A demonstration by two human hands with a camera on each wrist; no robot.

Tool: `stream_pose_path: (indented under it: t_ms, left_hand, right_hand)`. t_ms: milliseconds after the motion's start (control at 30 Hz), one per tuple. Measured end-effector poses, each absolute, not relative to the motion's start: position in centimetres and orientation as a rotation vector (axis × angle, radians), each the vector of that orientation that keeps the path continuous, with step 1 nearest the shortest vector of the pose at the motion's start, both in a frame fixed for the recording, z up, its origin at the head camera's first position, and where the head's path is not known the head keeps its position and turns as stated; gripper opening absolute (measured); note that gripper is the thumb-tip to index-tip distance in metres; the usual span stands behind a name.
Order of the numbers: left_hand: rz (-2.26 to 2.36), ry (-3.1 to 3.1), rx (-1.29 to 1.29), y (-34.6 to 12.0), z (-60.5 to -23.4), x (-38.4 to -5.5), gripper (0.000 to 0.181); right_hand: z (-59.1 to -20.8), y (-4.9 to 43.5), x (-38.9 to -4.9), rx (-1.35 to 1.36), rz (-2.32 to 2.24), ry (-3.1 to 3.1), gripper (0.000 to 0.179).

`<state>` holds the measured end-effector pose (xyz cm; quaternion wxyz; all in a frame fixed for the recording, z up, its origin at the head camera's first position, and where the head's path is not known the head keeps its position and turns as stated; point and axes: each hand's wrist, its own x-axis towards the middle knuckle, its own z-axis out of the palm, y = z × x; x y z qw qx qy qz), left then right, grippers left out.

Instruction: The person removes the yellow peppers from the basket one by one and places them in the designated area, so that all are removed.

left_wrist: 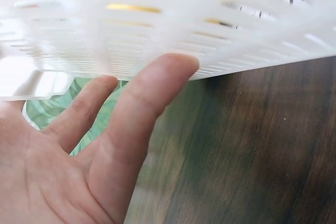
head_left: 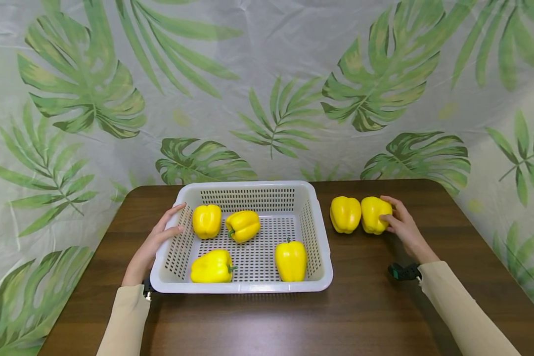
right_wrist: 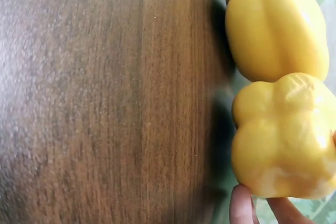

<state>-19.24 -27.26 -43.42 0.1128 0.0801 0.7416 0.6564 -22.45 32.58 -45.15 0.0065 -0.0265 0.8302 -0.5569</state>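
Observation:
A white plastic basket point(head_left: 242, 288) with slotted walls holds several yellow bell peppers, among them one pepper point(head_left: 291, 261) at its front right. My left hand point(head_left: 153, 245) rests against the basket's left side, fingers extended. In the left wrist view, the thumb point(left_wrist: 152, 98) lies along the outside of the slotted wall. To the right of the basket, my right hand point(head_left: 405, 227) grips a yellow bell pepper point(head_left: 374, 214) from its right side. Another yellow bell pepper point(head_left: 345, 214) stands just left of it, and the two sit side by side in the right wrist view.
Everything stands on a dark brown wooden table point(head_left: 360, 306). Behind it hangs a pale cloth point(head_left: 285, 54) printed with green leaves. A small dark device point(head_left: 404, 272) is at the right wrist.

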Motion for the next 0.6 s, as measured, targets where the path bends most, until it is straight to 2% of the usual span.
stream_pose_path:
  t_ms: [600]
  left_hand:
    - [1.944, 2.159, 0.261, -27.4, -43.55, -19.45, 0.059]
  right_hand:
    - [-45.0, 33.07, -22.48, -0.089, -1.802, 2.647, 0.052]
